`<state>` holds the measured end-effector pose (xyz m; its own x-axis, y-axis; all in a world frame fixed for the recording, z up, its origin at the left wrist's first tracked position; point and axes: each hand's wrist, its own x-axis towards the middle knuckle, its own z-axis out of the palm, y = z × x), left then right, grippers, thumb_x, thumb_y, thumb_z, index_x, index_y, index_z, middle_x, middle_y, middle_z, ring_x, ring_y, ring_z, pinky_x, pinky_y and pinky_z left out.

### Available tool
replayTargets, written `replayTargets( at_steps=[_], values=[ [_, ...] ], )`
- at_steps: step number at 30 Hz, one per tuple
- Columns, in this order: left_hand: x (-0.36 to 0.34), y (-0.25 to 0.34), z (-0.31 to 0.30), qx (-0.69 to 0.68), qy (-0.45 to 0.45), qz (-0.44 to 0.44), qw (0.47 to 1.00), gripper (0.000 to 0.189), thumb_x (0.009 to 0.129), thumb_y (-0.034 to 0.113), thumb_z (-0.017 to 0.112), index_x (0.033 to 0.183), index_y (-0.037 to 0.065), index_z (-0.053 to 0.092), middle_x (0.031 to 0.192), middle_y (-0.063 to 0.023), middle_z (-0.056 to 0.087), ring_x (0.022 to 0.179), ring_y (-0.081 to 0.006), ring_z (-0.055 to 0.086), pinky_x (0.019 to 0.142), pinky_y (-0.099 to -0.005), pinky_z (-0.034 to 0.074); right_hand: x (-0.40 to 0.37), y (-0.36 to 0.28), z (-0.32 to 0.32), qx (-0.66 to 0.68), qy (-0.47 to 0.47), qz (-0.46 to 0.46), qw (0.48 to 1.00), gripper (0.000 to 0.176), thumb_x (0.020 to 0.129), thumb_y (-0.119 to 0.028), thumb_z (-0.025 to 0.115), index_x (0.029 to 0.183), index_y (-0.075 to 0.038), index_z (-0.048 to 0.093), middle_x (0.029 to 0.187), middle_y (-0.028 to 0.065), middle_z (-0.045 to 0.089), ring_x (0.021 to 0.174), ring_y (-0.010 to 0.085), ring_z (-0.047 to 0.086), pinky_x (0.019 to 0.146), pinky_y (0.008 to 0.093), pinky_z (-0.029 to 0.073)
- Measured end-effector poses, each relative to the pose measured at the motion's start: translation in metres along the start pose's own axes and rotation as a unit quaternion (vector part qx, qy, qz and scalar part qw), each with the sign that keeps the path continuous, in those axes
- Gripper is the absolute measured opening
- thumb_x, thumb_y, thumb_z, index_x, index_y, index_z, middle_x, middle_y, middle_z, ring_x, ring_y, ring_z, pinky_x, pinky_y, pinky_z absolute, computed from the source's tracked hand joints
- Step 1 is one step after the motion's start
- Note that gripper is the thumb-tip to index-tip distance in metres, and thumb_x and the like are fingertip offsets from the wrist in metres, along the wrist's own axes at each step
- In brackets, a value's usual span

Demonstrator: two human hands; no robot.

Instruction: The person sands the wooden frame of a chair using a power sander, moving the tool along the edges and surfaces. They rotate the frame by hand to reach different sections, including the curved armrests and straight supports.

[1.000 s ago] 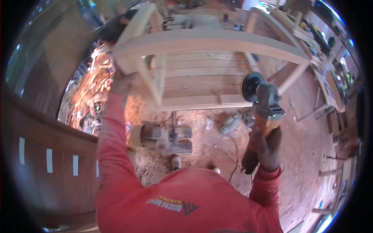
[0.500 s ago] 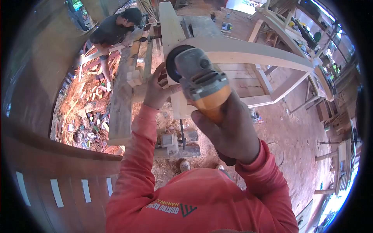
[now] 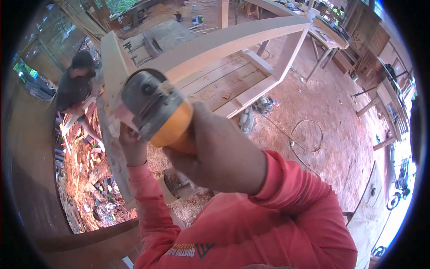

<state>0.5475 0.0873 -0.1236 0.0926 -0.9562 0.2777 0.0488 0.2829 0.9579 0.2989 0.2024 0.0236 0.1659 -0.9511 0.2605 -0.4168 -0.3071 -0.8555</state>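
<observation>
My right hand [image 3: 215, 150] is wrapped round the orange body of an angle grinder [image 3: 156, 110]. Its dark head and disc overlap the corner of a pale wooden frame [image 3: 233, 40], where an upright post [image 3: 115, 58] meets a long curved rail. Low on that post, my left hand [image 3: 133, 150] grips the wood with bent fingers. The grinder hides part of those fingers and the post's lower portion. Slats [image 3: 224, 83] run inside the frame, beyond the grinder.
Another person [image 3: 76, 85] bends over wood at the left, above a heap of offcuts [image 3: 92, 179]. A cord [image 3: 309, 134] loops across the dusty floor at right. A power tool [image 3: 264, 105] lies by the frame. Benches [image 3: 327, 38] stand along the far right.
My view has turned to the right, so the frame, the person and the heap sit further left. The grinder has tilted, and my right forearm now reaches more across my body.
</observation>
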Motion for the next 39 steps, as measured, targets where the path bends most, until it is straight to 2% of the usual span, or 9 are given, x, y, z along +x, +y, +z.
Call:
replayTargets(
  at_steps=[5,10,14,17,23,29,32,34,39],
  values=[
    [-0.003,-0.012,0.000,0.083,0.010,0.078,0.993,0.077,0.073,-0.002,0.085,0.142,0.001,0.051,0.132,-0.0081,0.062,0.116,-0.0219,0.064,0.097,-0.0358,0.054,-0.001,0.035,-0.057,0.011,0.046,0.017,0.999,0.055,0.088,-0.008,0.076,0.135,0.003,0.052,0.117,0.0121,0.068,0.107,0.0181,0.064,0.097,0.0340,0.051],
    [0.021,-0.072,-0.054,0.171,0.010,0.112,0.979,0.074,0.089,0.032,0.076,0.145,-0.005,0.046,0.138,-0.0147,0.058,0.120,-0.0249,0.060,0.104,-0.0383,0.049,0.008,0.095,-0.126,0.012,0.141,-0.038,0.989,0.050,0.086,-0.020,0.079,0.124,0.003,0.055,0.100,0.0244,0.072,0.095,0.0449,0.071,0.082,0.0460,0.056],
    [0.000,-0.066,-0.005,-0.083,0.136,0.099,0.982,0.071,0.108,0.054,0.041,0.154,0.000,0.037,0.148,-0.0213,0.048,0.132,-0.0328,0.053,0.111,-0.0478,0.046,0.013,0.128,-0.202,0.004,0.149,0.014,0.989,0.046,0.088,-0.019,0.077,0.125,0.001,0.057,0.103,0.0192,0.072,0.095,0.0359,0.073,0.085,0.0422,0.055],
    [0.006,-0.042,0.044,-0.054,0.286,0.087,0.953,0.070,0.110,0.055,0.036,0.156,0.002,0.034,0.151,-0.0232,0.044,0.135,-0.0345,0.051,0.113,-0.0474,0.045,0.019,0.143,-0.258,0.043,0.140,0.086,0.986,0.043,0.090,-0.016,0.076,0.125,0.001,0.058,0.103,0.0124,0.071,0.092,0.0261,0.071,0.083,0.0388,0.055],
    [0.013,-0.041,0.065,-0.171,0.323,0.131,0.922,0.075,0.107,0.061,0.041,0.155,0.004,0.036,0.151,-0.0182,0.048,0.135,-0.0317,0.051,0.114,-0.0463,0.045,0.030,0.216,-0.362,0.125,0.169,0.104,0.972,0.036,0.094,-0.015,0.073,0.125,-0.002,0.060,0.086,0.0009,0.063,0.070,0.0077,0.060,0.060,0.0256,0.048],
    [0.009,-0.060,0.016,-0.170,0.347,0.123,0.914,0.066,0.106,0.056,0.047,0.150,0.007,0.045,0.147,-0.0158,0.051,0.132,-0.0301,0.055,0.111,-0.0452,0.048,0.037,0.275,-0.457,0.128,0.233,0.108,0.958,0.035,0.095,-0.023,0.072,0.119,-0.001,0.062,0.084,0.0004,0.063,0.068,0.0089,0.060,0.060,0.0268,0.050],
    [0.005,-0.040,0.032,0.045,0.398,0.136,0.906,0.062,0.106,0.051,0.052,0.148,0.005,0.047,0.148,-0.0157,0.050,0.130,-0.0302,0.056,0.111,-0.0440,0.047,0.037,0.299,-0.494,0.128,0.269,0.131,0.946,0.034,0.095,-0.025,0.072,0.118,-0.001,0.063,0.082,0.0015,0.063,0.067,0.0102,0.061,0.059,0.0274,0.051],
    [-0.002,-0.014,0.060,0.278,0.462,0.242,0.806,0.058,0.107,0.046,0.052,0.145,0.002,0.050,0.146,-0.0179,0.053,0.130,-0.0322,0.056,0.109,-0.0429,0.047,0.027,0.307,-0.506,0.138,0.292,0.155,0.934,0.035,0.096,-0.027,0.071,0.118,-0.001,0.062,0.082,0.0024,0.063,0.066,0.0113,0.062,0.059,0.0279,0.052],
    [0.008,0.055,0.135,0.617,0.144,0.344,0.693,0.048,0.104,0.040,0.059,0.132,0.000,0.062,0.135,-0.0195,0.063,0.127,-0.0325,0.060,0.107,-0.0478,0.044,0.007,0.290,-0.507,0.184,0.305,0.175,0.918,0.040,0.095,-0.031,0.072,0.119,-0.001,0.062,0.083,0.0052,0.065,0.065,0.0138,0.064,0.058,0.0285,0.053]
  ],
)
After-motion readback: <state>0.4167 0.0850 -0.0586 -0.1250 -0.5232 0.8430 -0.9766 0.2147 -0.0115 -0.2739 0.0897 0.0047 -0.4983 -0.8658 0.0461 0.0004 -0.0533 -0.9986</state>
